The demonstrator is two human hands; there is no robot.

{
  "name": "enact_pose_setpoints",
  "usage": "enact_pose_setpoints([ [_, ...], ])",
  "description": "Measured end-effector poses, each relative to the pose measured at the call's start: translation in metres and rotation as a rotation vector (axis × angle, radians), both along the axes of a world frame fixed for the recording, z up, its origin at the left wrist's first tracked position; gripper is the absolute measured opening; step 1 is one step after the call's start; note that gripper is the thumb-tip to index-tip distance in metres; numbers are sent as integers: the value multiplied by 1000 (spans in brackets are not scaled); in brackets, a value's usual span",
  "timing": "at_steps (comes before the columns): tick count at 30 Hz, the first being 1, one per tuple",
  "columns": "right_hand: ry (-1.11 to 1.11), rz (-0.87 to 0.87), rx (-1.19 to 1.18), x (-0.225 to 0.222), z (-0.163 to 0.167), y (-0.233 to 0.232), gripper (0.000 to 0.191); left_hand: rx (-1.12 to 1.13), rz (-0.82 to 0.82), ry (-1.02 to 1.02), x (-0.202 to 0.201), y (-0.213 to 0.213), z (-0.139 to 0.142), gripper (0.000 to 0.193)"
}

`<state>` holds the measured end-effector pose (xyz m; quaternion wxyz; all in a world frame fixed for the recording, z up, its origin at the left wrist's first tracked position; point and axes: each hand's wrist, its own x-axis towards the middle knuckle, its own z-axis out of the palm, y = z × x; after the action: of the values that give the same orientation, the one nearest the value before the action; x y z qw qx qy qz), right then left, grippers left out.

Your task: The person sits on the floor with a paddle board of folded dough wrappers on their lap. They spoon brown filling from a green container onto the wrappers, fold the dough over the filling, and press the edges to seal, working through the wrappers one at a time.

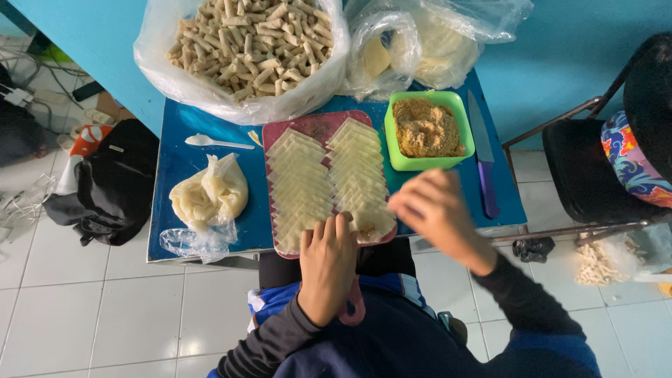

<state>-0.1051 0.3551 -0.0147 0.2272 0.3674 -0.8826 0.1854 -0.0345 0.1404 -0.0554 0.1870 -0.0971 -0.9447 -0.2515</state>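
Note:
A red cutting board [316,127] lies on the small blue table [175,157], covered with two overlapping rows of pale square wrappers [329,178]. My left hand [326,269] rests at the board's near edge, fingertips touching the nearest wrapper, which carries a little brown filling [366,229]. My right hand [434,210] hovers blurred over the board's near right corner, fingers bunched; whether it holds anything I cannot tell. Just beyond it stands a green square bowl [455,159] of brown crumbly filling.
A big plastic bag of rolled pieces [245,49] and bags of wrappers [420,45] fill the table's back. A white spoon [210,142], a bag of dough [210,196] and a purple-handled knife [483,157] lie around. A black bag [112,185] sits on the floor, a chair [588,175] to the right.

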Motion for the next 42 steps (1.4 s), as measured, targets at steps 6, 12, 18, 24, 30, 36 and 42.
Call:
enact_pose_setpoints([
  [6, 143, -253, 44, -60, 29, 29, 11, -36, 17, 48, -2, 1, -6, 30],
  [12, 91, -236, 81, -80, 11, 27, 11, -54, 15, 10, 0, 0, -7, 26],
  [18, 102, -274, 78, -84, 11, 27, 10, -16, 22, 13, 0, -1, -2, 27],
  [24, 27, -180, -35, -52, 26, 24, 8, 31, 18, 6, 1, -2, 1, 27],
  [30, -289, 80, -57, -3, -6, -15, 12, -19, 16, -4, 0, -2, 0, 28],
  [36, -302, 99, -29, 9, -31, -23, 16, 3, -21, 6, 0, -5, 0, 32],
  [42, -257, 68, -33, 7, -43, -21, 18, 1, -1, -38, -4, 3, 1, 45],
])
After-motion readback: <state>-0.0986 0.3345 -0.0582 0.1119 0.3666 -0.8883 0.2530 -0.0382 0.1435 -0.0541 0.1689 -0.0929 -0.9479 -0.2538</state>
